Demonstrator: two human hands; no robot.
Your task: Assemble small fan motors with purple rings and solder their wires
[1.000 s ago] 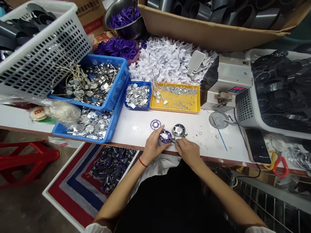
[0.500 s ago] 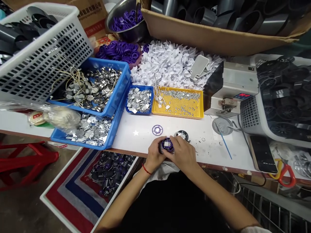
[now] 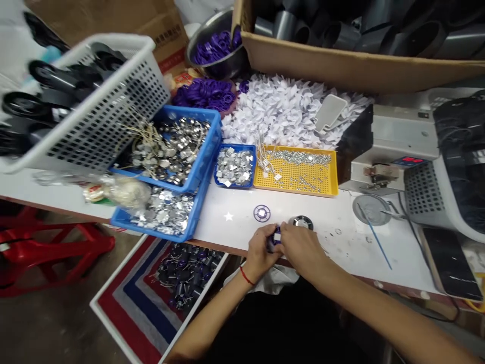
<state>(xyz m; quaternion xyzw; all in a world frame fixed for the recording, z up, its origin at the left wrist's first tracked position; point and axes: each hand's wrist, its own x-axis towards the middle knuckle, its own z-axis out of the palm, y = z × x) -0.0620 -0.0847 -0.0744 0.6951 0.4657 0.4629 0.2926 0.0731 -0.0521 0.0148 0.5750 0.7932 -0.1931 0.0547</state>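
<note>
At the table's front edge, my left hand (image 3: 261,253) is closed around the side of a small round purple-and-dark part (image 3: 277,236) with a pale square on top. My right hand (image 3: 303,250) grips the same part from the other side; its fingers hide much of it. Just beyond my right hand lies a black ring-shaped part (image 3: 307,220) with a shiny middle. A flat purple spoked ring (image 3: 261,213) with a pale square at its centre rests on the white tabletop, farther from me. Left of it is a white star (image 3: 229,216).
Blue trays (image 3: 219,121) of metal pieces, a small blue tray (image 3: 253,167) and a yellow tray (image 3: 333,174) stand behind. At right are a grey machine (image 3: 401,134), a grey disc (image 3: 369,208), a blue stick (image 3: 380,245) and a phone (image 3: 450,263). A drawer (image 3: 121,303) juts out below.
The view has swung left, so everything sits farther right in it. Both hands still hold the round part, now tilted and more covered by my right fingers.
</note>
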